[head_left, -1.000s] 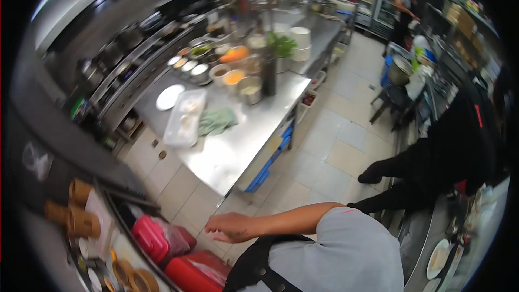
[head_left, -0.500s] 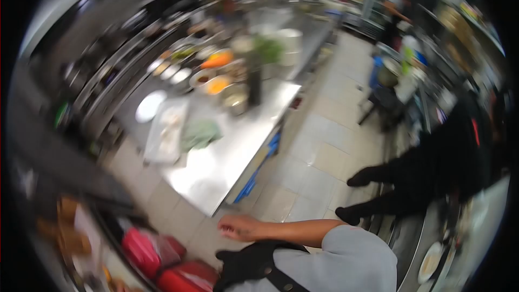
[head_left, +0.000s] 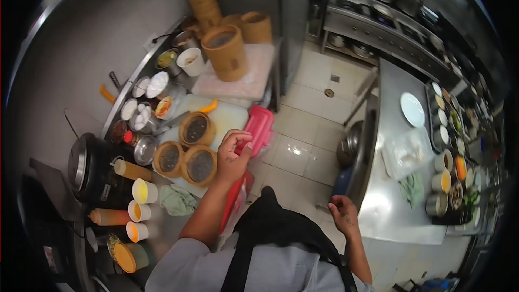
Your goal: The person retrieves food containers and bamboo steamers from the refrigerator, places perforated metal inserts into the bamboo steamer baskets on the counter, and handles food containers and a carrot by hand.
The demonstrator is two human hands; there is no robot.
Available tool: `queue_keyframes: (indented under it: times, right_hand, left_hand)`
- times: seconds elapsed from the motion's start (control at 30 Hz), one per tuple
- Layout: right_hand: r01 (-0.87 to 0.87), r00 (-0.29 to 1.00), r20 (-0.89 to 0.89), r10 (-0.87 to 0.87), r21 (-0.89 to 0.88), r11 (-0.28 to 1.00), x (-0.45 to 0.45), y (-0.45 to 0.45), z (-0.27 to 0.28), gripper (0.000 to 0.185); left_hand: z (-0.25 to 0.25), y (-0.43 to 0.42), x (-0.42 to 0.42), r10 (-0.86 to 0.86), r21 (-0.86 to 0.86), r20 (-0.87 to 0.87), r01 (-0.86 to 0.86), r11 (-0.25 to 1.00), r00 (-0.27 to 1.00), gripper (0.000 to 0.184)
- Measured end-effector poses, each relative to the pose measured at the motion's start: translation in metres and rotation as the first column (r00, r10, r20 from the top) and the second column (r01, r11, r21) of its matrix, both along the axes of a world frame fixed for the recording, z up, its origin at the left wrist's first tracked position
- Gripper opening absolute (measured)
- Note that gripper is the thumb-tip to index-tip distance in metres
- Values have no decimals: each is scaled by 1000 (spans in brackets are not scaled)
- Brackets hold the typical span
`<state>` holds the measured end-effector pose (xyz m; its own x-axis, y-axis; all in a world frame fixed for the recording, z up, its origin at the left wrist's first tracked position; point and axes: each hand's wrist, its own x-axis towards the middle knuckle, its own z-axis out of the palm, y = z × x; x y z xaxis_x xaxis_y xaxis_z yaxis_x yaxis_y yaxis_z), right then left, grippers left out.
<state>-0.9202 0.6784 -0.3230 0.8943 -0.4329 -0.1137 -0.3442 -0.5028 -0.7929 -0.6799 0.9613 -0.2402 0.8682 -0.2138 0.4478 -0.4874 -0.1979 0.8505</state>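
My left hand is raised over the counter's edge, fingers loosely bent and the thumb apart, with nothing visible in it. Behind it is a pink plastic lid or box. Just left of the hand, three small bamboo steamers with dark insides sit together on a white cutting board. A knife with a yellow handle lies on the board behind them. My right hand hangs low beside the steel table, its fingers slightly curled and apart, holding nothing visible.
Taller bamboo steamers stand on a pale block at the back. Sauce bottles, white tubs and a black cooker line the left. A green cloth and plastic tray lie on the steel table.
My view has swung left, from the steel table and aisle to the counter with the steamers. Both my hands are now in view, where only one arm showed clearly before.
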Motion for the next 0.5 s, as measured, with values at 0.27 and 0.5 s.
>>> queue_keyframes:
  times: [0.27,0.5]
  right_hand:
    - [-72,996,52,72,-3,997,167,22,40,31]
    - [-281,952,101,290,663,694,301,47,67,59]
  left_hand:
    - [0,39,131,12,-266,-490,-163,950,871,24]
    - [-17,73,214,-118,-347,-731,-217,912,672,79]
